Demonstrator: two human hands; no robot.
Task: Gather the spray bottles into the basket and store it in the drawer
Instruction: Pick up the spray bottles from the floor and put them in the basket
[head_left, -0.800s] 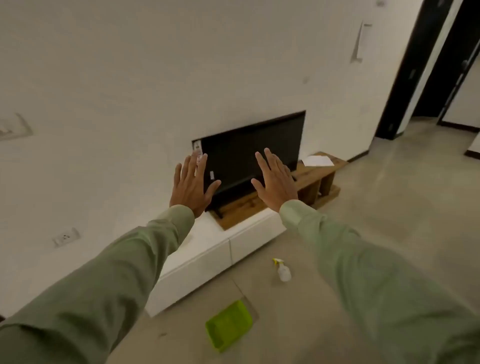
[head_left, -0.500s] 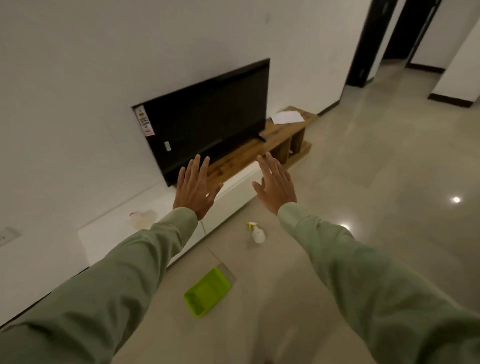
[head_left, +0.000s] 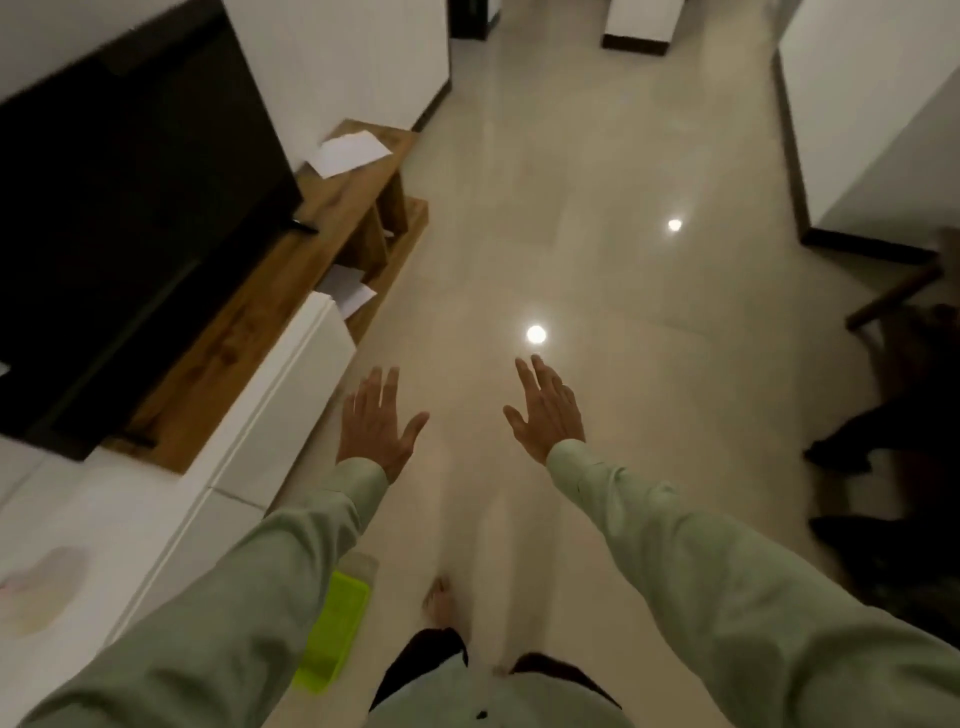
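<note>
A: Where's the basket?

B: Green basket (head_left: 335, 631) sits on the floor (head_left: 597, 218) just beside the white cabinet (head_left: 270, 415), partly hidden under the left sleeve (head_left: 249, 587). Looks empty, though the arm covers a good part of it.

A: Bottles?

B: None clear on the floor. There's a pale blurred shape (head_left: 44, 584) on the cabinet top at lower left, possibly a spray bottle lying down, too smeared to call.

A: Hands?

B: Left hand (head_left: 376, 428) and right hand (head_left: 545, 410) both spread flat, palms down, fingers apart, holding nothing, hovering over bare floor, well apart from the basket.

A: Step?

B: My read: nothing gathered yet. Next move needs locating a bottle, bending down, one hand round its body, then dropping it in the basket. Drawer fronts on the cabinet are closed.

A: Any labels?

B: None readable. TV (head_left: 119, 208) on the wooden stand (head_left: 260, 312) shows no legible brand; the white papers (head_left: 348, 150) look blank.
</note>
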